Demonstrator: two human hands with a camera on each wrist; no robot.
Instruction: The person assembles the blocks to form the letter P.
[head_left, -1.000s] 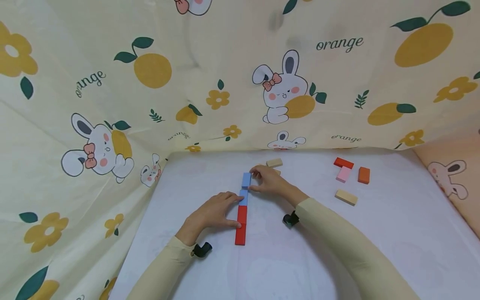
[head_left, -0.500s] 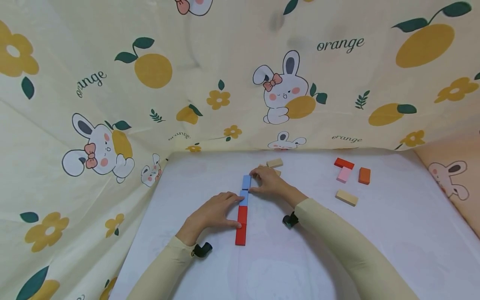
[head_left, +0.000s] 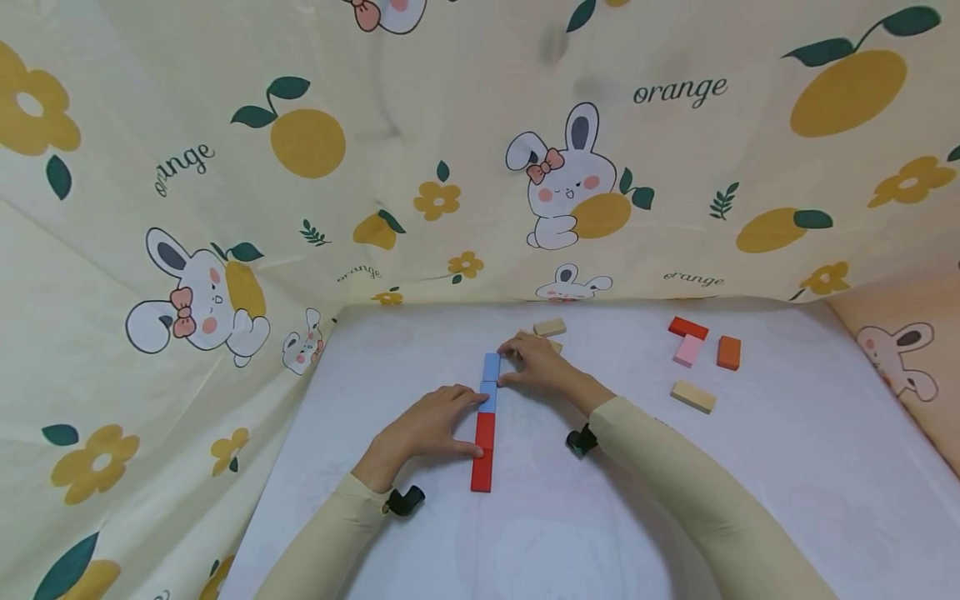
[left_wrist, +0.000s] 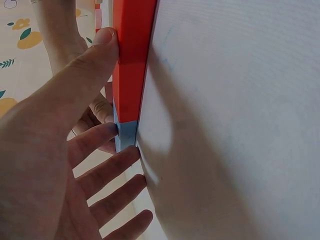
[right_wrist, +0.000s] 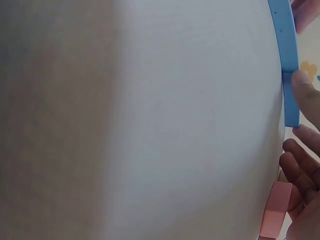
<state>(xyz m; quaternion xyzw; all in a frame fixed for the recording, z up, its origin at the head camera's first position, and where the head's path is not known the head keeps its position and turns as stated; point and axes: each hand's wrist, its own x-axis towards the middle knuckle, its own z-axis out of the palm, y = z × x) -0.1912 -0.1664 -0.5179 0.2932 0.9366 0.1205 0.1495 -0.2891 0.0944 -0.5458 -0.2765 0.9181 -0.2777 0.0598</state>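
Note:
A straight row on the table runs from a near red block [head_left: 482, 472] through a second red block [head_left: 485, 429] and a near blue block [head_left: 488, 406] to a far blue block [head_left: 491, 367]. My left hand [head_left: 423, 425] lies along the row's left side, fingers spread and fairly straight. Its thumb touches the red blocks near their joint, and its index fingertip touches the near blue block. My right hand [head_left: 542, 362] pinches the far blue block lengthwise between thumb and index finger. Close by the right palm is a pink block [right_wrist: 277, 209], hidden in the head view.
Tan blocks [head_left: 549, 326] lie just behind the right hand, partly covered by it. Farther right are a red block [head_left: 687, 327], another pink block [head_left: 687, 349], an orange block [head_left: 728, 352] and a tan block [head_left: 693, 395]. A printed cloth [head_left: 465, 125] hangs behind the table.
The far blue block has slid toward the near blue block under my right fingers, and the gap between them has closed. My left hand keeps its place.

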